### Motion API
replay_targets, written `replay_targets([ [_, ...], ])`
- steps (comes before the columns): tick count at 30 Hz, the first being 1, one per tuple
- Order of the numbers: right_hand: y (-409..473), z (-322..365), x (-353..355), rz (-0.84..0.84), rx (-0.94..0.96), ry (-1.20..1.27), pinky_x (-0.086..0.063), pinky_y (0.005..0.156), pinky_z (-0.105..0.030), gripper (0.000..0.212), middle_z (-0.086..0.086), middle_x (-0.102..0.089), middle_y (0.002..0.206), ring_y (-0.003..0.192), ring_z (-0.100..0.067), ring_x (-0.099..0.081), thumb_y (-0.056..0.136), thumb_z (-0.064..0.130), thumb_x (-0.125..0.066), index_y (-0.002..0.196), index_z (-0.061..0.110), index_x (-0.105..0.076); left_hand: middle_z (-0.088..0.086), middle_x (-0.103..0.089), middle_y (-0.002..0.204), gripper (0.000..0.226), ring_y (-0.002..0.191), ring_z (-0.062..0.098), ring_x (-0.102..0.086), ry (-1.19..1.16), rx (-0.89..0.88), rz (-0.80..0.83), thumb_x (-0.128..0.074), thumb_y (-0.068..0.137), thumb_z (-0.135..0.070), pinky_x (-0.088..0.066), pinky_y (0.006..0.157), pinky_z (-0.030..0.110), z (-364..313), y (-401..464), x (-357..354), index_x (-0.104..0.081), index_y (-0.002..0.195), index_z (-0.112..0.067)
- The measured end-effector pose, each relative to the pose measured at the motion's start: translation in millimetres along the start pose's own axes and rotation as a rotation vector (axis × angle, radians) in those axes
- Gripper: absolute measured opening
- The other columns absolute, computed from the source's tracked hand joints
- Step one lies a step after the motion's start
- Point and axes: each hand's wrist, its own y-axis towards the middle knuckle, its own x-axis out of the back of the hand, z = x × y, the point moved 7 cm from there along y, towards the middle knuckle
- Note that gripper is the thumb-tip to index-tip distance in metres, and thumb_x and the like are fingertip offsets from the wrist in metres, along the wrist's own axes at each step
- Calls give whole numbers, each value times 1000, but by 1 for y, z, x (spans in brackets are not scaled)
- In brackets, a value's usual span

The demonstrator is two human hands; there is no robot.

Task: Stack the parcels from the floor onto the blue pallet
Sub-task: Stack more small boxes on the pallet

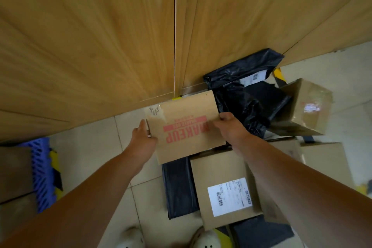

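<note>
A flat cardboard parcel point(186, 127) printed "MAKEUP" in red is in the middle of the view, over the floor in front of the wooden wall. My left hand point(142, 137) grips its left edge and my right hand point(229, 127) grips its right edge. The blue pallet point(43, 171) lies at the far left with brown boxes point(15, 173) on it. More parcels lie on the floor at the right: black plastic bags point(247, 90), a taped brown box point(306, 108), and a flat box with a white label point(225, 189).
A wooden panel wall point(120, 36) fills the upper view. Pale floor tiles point(96, 147) show between the pallet and the pile. Another black flat bag point(179, 189) lies under the labelled box. My two shoes point(205, 241) are at the bottom edge.
</note>
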Motion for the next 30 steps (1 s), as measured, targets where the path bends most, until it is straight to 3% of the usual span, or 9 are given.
replay_targets([
  [2,-26,12,19,-11,-11,29,-45,85,-34,18,-8,-54,102,99,-27,-54,95,29,-49,110,19,-49,14,-52,111,49,98,31,-59,14,6,8,-47,78,-5,-55,81,49,-19,-27,6,-39,109,-42],
  [6,-62,18,64,-25,-73,127,-43,100,-52,34,-14,-59,107,104,-32,-56,91,48,-39,94,18,-55,9,-55,102,65,95,25,-58,21,-32,40,-47,84,-1,-53,76,39,-69,-89,17,-32,127,-47],
  [12,-210,65,120,-80,-156,261,-36,107,-46,61,-16,-52,133,123,-34,-48,96,59,-27,132,14,-47,2,-57,96,50,95,20,-58,-8,-74,157,-48,94,-5,-49,86,42,-143,-201,32,-36,129,-39],
  [16,-299,78,146,-81,-179,330,-36,108,-44,70,-13,-47,142,128,-33,-46,93,63,-27,139,13,-42,-5,-51,122,50,95,13,-55,-59,-126,217,-43,98,-6,-47,67,28,-191,-274,41,-35,140,-32],
  [18,-338,84,160,-89,-182,372,-41,106,-45,70,-13,-50,139,120,-31,-53,92,65,-28,139,15,-42,-7,-50,130,48,99,10,-54,-90,-142,241,-43,99,-10,-46,65,27,-209,-307,48,-35,140,-34],
  [22,-413,100,189,-83,-105,491,-46,96,-47,61,-12,-55,133,115,-29,-56,93,65,-27,128,19,-48,-7,-54,127,32,111,13,-52,-147,-183,252,-46,99,-25,-46,86,34,-239,-371,66,-46,130,-32],
  [25,-468,105,209,-135,-79,586,-51,89,-49,59,-12,-60,122,107,-27,-60,92,65,-31,117,17,-53,1,-57,124,20,110,15,-53,-184,-220,217,-47,98,-28,-48,84,32,-252,-413,80,-53,117,-23],
  [27,-504,106,218,-158,-74,635,-54,82,-48,63,-16,-62,116,104,-30,-61,92,64,-32,111,10,-57,2,-57,124,14,107,16,-55,-193,-235,201,-44,99,-33,-49,86,35,-258,-439,89,-53,109,-28],
  [30,-548,110,228,-175,-12,654,-54,75,-44,61,-18,-65,107,101,-31,-61,95,60,-29,108,8,-58,-4,-51,132,27,111,17,-52,-152,-270,244,-42,98,-41,-50,78,34,-270,-479,94,-43,125,-40],
])
